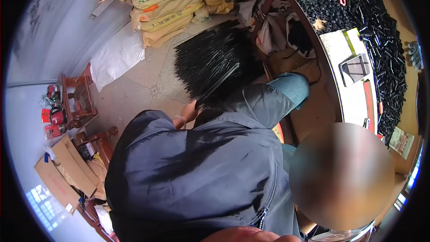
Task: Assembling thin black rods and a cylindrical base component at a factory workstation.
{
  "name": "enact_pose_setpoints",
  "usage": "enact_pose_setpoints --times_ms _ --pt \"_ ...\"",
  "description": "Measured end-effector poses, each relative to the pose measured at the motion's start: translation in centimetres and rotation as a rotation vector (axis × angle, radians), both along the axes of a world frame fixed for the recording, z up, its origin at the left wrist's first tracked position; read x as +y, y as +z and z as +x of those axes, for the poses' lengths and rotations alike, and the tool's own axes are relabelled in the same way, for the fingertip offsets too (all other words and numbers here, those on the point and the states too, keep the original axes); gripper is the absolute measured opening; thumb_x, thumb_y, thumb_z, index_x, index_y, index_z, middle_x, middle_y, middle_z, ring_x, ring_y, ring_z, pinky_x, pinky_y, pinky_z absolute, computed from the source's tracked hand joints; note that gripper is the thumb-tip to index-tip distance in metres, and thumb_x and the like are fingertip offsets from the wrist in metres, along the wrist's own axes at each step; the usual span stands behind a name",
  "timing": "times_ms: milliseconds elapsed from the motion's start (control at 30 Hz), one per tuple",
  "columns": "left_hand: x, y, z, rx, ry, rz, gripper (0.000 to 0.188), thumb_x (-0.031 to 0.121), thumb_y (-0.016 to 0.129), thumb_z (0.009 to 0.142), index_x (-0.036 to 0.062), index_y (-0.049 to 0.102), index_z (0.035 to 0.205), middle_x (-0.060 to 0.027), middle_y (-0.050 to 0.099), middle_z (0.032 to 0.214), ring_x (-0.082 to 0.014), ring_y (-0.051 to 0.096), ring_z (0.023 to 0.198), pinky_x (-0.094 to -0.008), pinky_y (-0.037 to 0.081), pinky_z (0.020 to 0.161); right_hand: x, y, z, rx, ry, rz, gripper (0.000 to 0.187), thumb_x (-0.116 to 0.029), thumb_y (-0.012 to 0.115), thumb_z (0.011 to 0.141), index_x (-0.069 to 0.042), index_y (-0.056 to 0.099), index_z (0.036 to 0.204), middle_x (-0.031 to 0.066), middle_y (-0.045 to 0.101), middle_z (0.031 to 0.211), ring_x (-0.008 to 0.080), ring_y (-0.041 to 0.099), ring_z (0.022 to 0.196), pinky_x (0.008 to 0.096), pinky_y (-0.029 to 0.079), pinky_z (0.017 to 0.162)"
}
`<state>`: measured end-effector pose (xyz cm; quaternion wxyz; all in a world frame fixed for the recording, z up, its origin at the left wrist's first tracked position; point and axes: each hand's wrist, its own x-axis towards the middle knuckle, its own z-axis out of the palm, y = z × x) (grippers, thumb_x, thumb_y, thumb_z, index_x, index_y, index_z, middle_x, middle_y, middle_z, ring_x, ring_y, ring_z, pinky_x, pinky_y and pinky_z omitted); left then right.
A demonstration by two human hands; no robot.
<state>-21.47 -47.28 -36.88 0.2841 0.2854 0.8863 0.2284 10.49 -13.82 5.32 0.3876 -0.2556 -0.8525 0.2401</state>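
My left hand reaches down from the dark grey jacket sleeve, fingers closed around the near ends of a few thin black rods. These rods slant up and to the right over a broad bundle of similar black rods lying on the tiled floor. What exactly the rods are, I cannot tell. My right hand does not show. A dark sleeve and a blue-trousered knee are to the right of the bundle.
Stacked yellow-brown sacks stand beyond the rods, near a white sheet. At left are a wooden stool and cardboard. The table at right bears a phone-like device and heaped black tubes. A blurred patch hides the lower right.
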Motion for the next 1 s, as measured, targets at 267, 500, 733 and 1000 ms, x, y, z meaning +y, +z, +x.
enact_pose_setpoints --times_ms 267,500,733,1000 --pt "8.6 -1.7 -7.6 0.005 -0.147 -0.286 0.092 0.034 0.079 0.066 0.0013 0.028 0.135 -0.0269 0.059 0.106 -0.0421 0.058 0.099 -0.045 0.047 0.086 0.2 -0.4 3.8 -0.063 -0.484 0.033 0.028 -0.01 0.043 0.096 0.001 0.049 0.071 0.0057 0.047 0.065 0.0122 0.042 0.059 0.0242 0.034 0.055" --pt "19.4 -3.9 -11.3 -0.085 -0.548 -0.312 0.07 0.037 0.07 0.075 -0.0027 0.045 0.127 -0.0278 0.056 0.116 -0.0374 0.053 0.111 -0.0384 0.041 0.096 3.7 -0.5 21.1 -0.037 -1.255 0.069 0.017 -0.015 0.058 0.091 0.001 0.061 0.095 0.0018 0.061 0.08 0.0079 0.054 0.071 0.0208 0.044 0.066" --pt "27.6 0.2 -9.3 -0.009 -0.569 0.018 0.04 0.026 0.065 0.081 -0.0016 0.061 0.11 -0.0204 0.066 0.095 -0.0317 0.063 0.09 -0.0347 0.047 0.081 0.8 -8.2 36.4 -0.536 -1.5 -0.192 0.032 -0.03 0.062 0.085 0.001 0.065 0.086 0.0188 0.065 0.079 0.0322 0.064 0.076 0.0377 0.05 0.069" --pt "33.4 12.8 -5.2 0.177 -0.343 0.439 0.02 0.012 0.06 0.086 0.0002 0.064 0.102 -0.009 0.065 0.083 -0.0138 0.059 0.075 -0.0279 0.047 0.071 12.4 -13.2 40.1 -0.285 -1.352 -0.251 0.032 -0.027 0.062 0.084 0.004 0.066 0.091 0.0197 0.067 0.085 0.0305 0.065 0.08 0.0353 0.05 0.073"
